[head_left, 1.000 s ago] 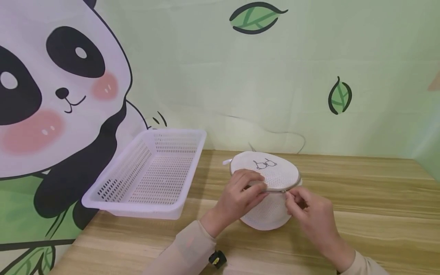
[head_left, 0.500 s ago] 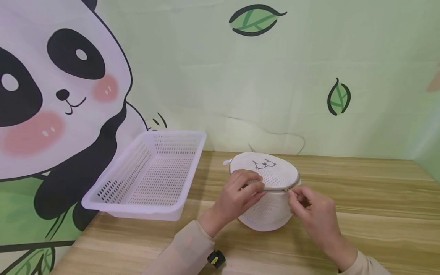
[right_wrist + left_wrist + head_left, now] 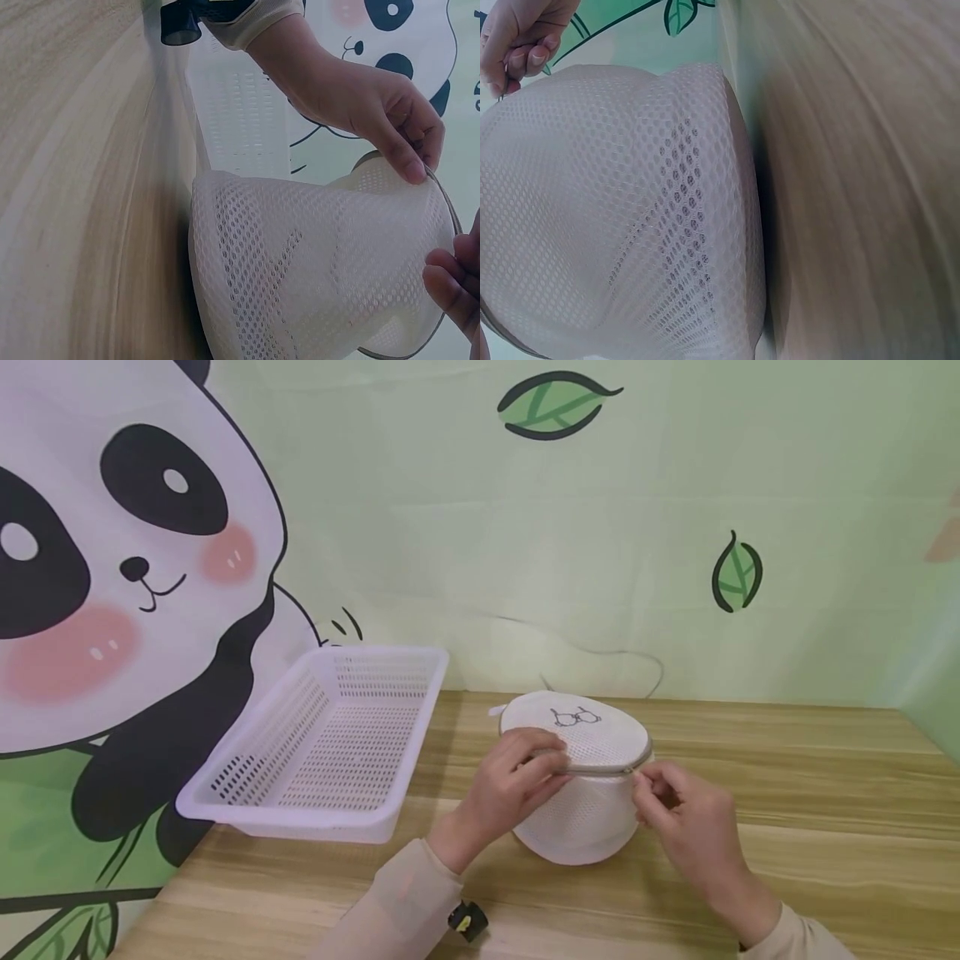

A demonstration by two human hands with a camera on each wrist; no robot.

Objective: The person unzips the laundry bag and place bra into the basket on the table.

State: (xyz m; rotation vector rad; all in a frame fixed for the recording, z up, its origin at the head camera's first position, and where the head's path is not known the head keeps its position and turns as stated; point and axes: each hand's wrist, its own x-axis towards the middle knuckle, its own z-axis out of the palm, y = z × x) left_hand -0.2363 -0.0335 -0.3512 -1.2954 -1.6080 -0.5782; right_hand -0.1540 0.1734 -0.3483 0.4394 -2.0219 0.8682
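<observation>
A white mesh laundry bag stands upright on the table, its round lid printed with a small bra outline. A grey zipper runs round the lid's edge. My left hand pinches the front left of that edge, thumb below and fingers on top. At the front right, my right hand pinches the small zipper pull between thumb and forefinger. In the right wrist view, my left thumb presses on the mesh just under the zipper. What the bag contains cannot be made out.
A white perforated plastic basket stands left of the bag with nothing visible in it. The wooden table meets a green printed backdrop with a panda behind. A black wrist device sits by my left sleeve.
My right hand has slid a little to the right along the lid's edge with the zipper pull. My left hand keeps its grip and has shifted slightly left.
</observation>
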